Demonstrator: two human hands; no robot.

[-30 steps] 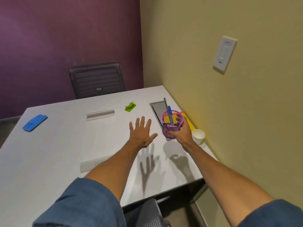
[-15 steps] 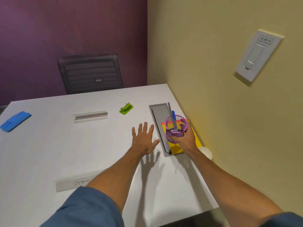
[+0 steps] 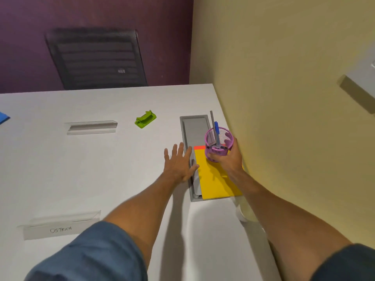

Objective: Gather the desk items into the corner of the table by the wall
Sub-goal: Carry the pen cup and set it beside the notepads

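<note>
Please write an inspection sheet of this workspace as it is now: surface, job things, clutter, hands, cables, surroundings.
Surface: white table, with a grey recessed tray near the wall.
Job things: purple mesh pen cup with a blue pen, held above the yellow notepad; green stapler, clear sign holder, name card holder reading OSTRICH and a blue item at the left edge lie apart.
Clutter: paper cup, blurred, by the wall.
Hands: left hand open, fingers spread; right hand grips the cup.
Cables: nothing seen.
Surroundings: black mesh chair, purple wall, yellow wall.
</note>
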